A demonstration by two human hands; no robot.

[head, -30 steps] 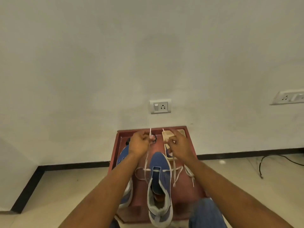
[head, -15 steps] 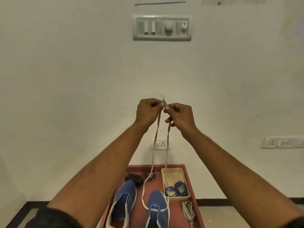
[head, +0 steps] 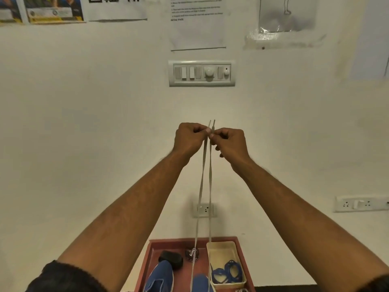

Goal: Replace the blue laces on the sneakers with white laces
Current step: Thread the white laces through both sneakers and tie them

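Both arms raised high before the wall. Left hand [head: 190,138], fingers curled, pinching one end of the white lace [head: 202,186] between thumb and forefinger; right hand [head: 230,143], likewise curled, pinching the other end just beside it, the two tips poking up side by side above the knuckles. Both strands pulled taut, running straight down to the right sneaker [head: 201,283] at the near edge of the red tray [head: 147,262]. Left sneaker [head: 161,278] just beside it, toward the tray's left edge. Cream bin [head: 224,248] in the tray's far right corner, blue laces [head: 227,272] coiled inside. Black object [head: 171,259] past the left sneaker's toe, a small dark round thing [head: 191,254] next to it near the far edge; neither one clear enough to name. On the wall: switch panel [head: 201,73] above the hands, small socket [head: 204,209] behind the strands, wider socket strip [head: 361,203] off to the right, papers [head: 197,22] taped along the top.
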